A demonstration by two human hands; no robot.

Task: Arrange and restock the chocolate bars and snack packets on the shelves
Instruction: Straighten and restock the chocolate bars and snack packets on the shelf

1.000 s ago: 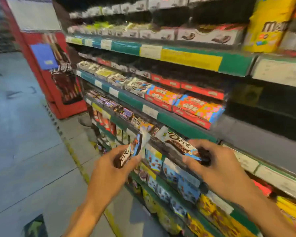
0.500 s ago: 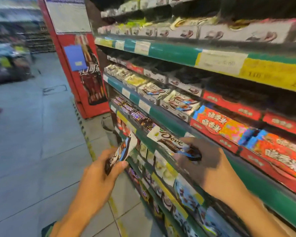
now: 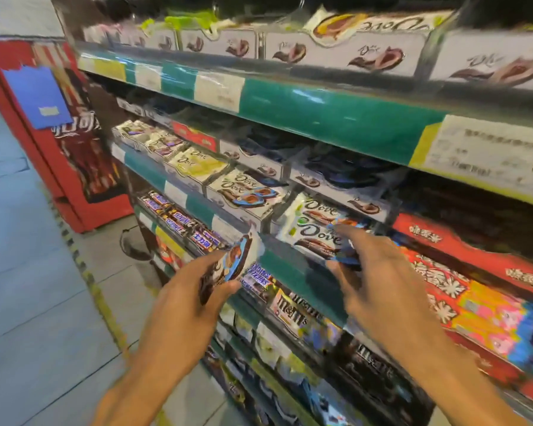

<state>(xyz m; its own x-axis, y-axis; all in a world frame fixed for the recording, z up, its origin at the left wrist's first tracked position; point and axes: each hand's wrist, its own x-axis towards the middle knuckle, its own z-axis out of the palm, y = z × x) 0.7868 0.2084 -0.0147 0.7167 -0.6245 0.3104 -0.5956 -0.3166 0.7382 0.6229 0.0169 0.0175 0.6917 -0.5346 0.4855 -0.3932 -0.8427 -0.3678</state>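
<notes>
My left hand (image 3: 194, 293) grips a white and blue Dove chocolate bar (image 3: 234, 262), held upright in front of the shelf edge. My right hand (image 3: 379, 272) pinches the near end of another Dove bar (image 3: 314, 232), which lies over an open white Dove display box (image 3: 363, 207) on the middle shelf. To the left of it stand further Dove boxes (image 3: 243, 192). Below them, Snickers bars (image 3: 179, 216) and M&M's packets (image 3: 290, 312) fill the lower shelf.
A green-edged shelf rail (image 3: 336, 118) with price labels runs above my hands. Red snack boxes (image 3: 480, 302) sit to the right. A red drinks cooler (image 3: 71, 142) stands at the aisle's far end, with tiled floor (image 3: 28, 302) to the left.
My view has moved closer to the shelves. My right hand has carried its Dove bar up and onto the open display box. My left hand has risen slightly with its bar.
</notes>
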